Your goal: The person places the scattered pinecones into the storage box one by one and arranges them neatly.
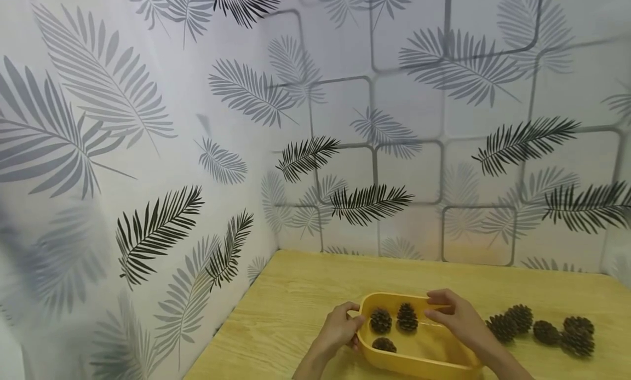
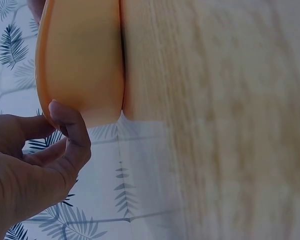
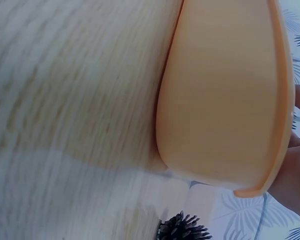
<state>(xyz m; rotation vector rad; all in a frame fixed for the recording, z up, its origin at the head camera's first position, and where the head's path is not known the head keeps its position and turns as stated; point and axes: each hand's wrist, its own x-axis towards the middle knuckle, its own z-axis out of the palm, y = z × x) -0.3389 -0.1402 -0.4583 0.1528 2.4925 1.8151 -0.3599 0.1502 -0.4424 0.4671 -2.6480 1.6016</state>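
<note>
A yellow plastic tub (image 1: 419, 363) with rounded corners stands on the table. Inside it, toward the left end, lie three brown pinecones (image 1: 407, 317). My left hand (image 1: 340, 326) grips the tub's left end, and the left wrist view shows its thumb (image 2: 65, 112) against the outer wall by the rim. My right hand (image 1: 458, 317) reaches over the tub's right part with its fingers apart and pointing left, near the far rim. Nothing shows between those fingers. In the right wrist view the tub's wall (image 3: 220, 95) covers most of that hand.
Right of the tub, several more pinecones (image 1: 546, 332) lie in a loose group on the wood-grain table (image 1: 296, 292). Behind the table hangs a pale sheet with a leaf print (image 1: 370, 205), which continues along the left side.
</note>
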